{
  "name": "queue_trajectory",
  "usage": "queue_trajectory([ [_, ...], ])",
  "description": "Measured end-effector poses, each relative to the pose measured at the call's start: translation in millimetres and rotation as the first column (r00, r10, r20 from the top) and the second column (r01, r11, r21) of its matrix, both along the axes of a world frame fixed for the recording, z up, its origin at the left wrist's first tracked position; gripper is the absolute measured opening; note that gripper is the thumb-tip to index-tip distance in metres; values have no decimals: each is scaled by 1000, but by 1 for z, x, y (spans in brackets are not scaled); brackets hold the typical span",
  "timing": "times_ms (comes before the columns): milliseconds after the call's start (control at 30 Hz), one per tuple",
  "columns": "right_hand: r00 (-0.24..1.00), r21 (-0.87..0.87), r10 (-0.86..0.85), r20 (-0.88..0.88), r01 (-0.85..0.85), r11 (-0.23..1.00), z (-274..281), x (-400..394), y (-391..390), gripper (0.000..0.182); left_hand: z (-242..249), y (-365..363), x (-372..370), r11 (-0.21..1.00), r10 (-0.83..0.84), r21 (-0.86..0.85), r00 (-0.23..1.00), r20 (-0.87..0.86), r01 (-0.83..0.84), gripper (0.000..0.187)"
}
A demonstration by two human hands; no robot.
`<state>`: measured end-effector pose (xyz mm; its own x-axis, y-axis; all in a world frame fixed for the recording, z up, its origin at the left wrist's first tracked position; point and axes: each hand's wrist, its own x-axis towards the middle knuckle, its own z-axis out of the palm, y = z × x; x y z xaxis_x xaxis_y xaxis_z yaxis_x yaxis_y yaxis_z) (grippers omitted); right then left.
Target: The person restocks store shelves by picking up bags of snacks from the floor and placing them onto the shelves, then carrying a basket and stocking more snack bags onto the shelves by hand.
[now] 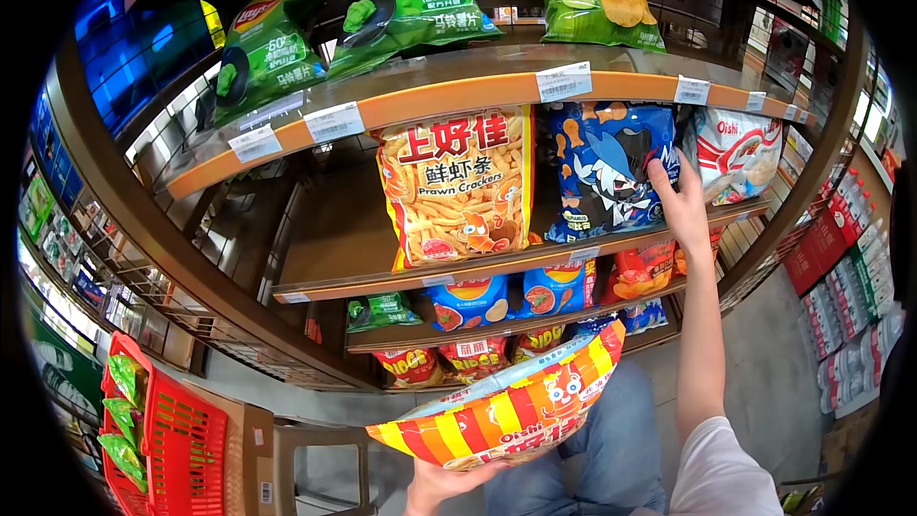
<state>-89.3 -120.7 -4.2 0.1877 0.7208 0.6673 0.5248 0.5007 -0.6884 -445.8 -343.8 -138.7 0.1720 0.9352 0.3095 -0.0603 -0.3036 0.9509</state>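
My left hand [444, 483] grips a striped yellow, red and orange Oishi snack bag [511, 406] from below, holding it tilted over my lap. On the middle shelf, my right hand [681, 193] has its fingers closed around the right edge of a blue snack bag [611, 172] with a white-haired cartoon figure. Left of that bag stands a large bag of prawn crackers [457, 191]. A white and red Oishi bag [740, 155] sits just right of my right hand, partly behind it.
Green Lay's chip bags [411, 10] lie on the upper shelf [373, 113]. Lower shelves hold blue chip bags [468, 302] and red Ridge bags [475, 359]. At lower left, a red basket [181, 440] stands beside a cardboard box [250, 459] and a stool [320, 440]. Packed bottles [841, 325] line the right.
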Motion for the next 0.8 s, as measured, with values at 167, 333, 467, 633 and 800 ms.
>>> queue_trajectory([
  [167,966,-81,172,-192,-190,978,-11,2,-1,39,1,2,6,1000,-8,-8,1000,-18,8,57],
  [333,938,-160,254,-236,-295,942,-11,5,-12,39,7,3,11,999,-14,-30,999,39,15,57],
  [467,949,-198,230,-217,-273,941,-13,11,-25,40,5,6,13,999,-22,-47,999,34,23,57],
  [633,945,-174,212,-247,-259,950,-18,12,-28,38,13,23,11,997,79,-9,994,76,-78,60],
  [800,933,-130,254,-256,-294,947,-37,28,-10,35,36,53,6,962,165,213,984,60,-174,76],
])
